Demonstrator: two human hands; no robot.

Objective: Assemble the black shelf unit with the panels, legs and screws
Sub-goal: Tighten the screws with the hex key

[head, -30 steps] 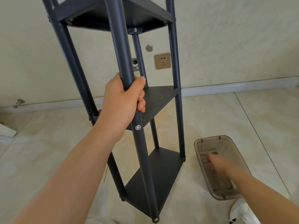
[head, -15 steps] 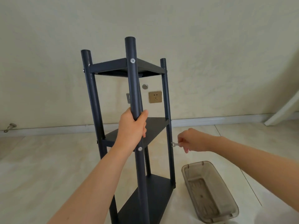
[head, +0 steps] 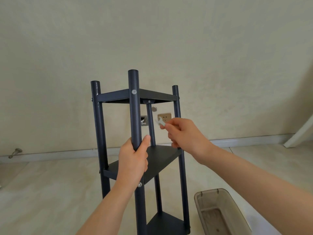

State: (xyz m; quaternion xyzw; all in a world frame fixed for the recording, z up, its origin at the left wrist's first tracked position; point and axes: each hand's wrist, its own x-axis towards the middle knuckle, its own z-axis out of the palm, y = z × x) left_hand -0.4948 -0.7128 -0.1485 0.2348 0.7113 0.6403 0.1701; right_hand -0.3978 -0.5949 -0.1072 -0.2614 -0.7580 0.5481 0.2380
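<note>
Head view: black shelf unit (head: 183, 184) stands upright on the tiled floor (head: 50, 192) close to the far wall, with its panels fixed between four legs. The left hand (head: 133, 160) is wrapped around the near front leg (head: 134, 112) just above the middle panel (head: 159, 165). The right hand (head: 186, 134) is raised right of that leg, fingertips pinching a small pale tool (head: 160, 122), probably a flat wrench (blurred). A silver screw (head: 134, 91) sits in the front leg at top-panel height, and a translucent brown bin (head: 220, 199) lies on the floor at near right.
</note>
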